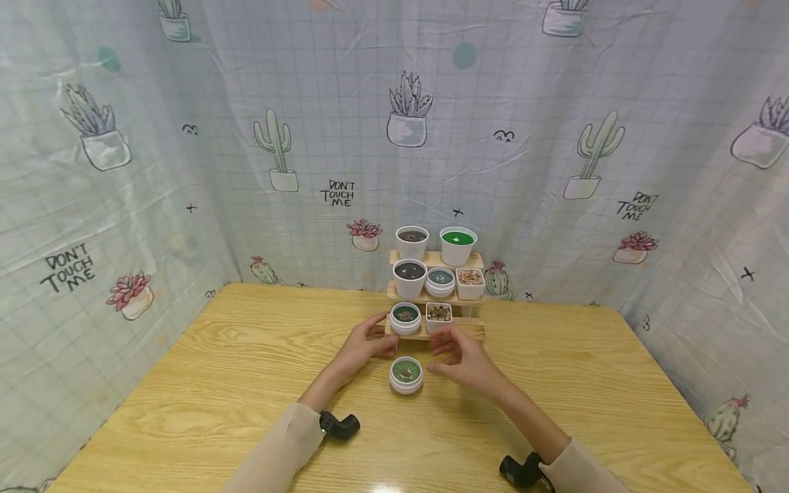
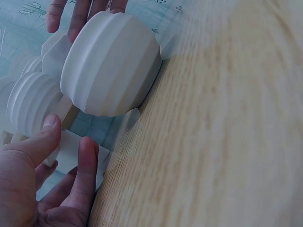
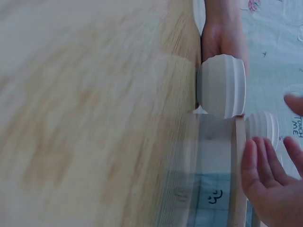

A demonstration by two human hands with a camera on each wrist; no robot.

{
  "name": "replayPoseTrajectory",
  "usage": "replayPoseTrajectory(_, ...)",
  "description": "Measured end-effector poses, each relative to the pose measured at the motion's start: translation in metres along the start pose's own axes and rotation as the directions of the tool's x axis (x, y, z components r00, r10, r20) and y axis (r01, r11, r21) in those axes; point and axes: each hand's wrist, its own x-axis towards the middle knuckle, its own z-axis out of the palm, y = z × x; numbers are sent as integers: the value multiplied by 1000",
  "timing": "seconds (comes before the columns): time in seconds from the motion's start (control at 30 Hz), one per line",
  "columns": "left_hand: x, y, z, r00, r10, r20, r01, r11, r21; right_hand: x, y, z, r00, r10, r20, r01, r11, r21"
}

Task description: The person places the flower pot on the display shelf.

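A round ribbed white pot [image 1: 405, 383] with green filling stands upright on the table, between and slightly in front of both hands. My left hand [image 1: 365, 346] is at the left end of the wooden tiered stand [image 1: 471, 329], fingers bent loosely with gaps between them; whether they touch the stand is unclear. My right hand [image 1: 466, 363] hovers right of the pot, fingers spread in a loose curve near the bottom tier's front edge. It holds nothing. On that tier sit another round ribbed pot [image 1: 405, 322] and a square white pot [image 1: 439, 318] with pebble-like filling.
The middle tier bears a white cup [image 1: 409, 277], a round pot [image 1: 440, 283] and a square pot [image 1: 470, 284]. Two taller cups, one dark-filled [image 1: 411, 243] and one green-filled [image 1: 458, 246], stand on top. A patterned curtain [image 1: 345, 103] hangs behind the wooden table [image 1: 259, 356].
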Motion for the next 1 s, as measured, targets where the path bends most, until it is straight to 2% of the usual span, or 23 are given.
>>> replayPoseTrajectory(0.2,0,1,-1,1000,-9,-8,9,1000,2,1,-1,8,981,52,185,-60,998,36)
replayPoseTrajectory(0.37,-1,0,-1,1000,-11,-21,10,1000,-7,5,2,17,964,56,260,-71,996,49)
replayPoseTrajectory(0.67,-1,-2,-1,1000,3,-3,-3,1000,11,18,5,30,948,79,309,-78,997,-17)
replayPoseTrajectory(1.0,-1,1,-1,1000,-15,-7,16,1000,7,23,7,35,941,97,325,-64,992,-112)
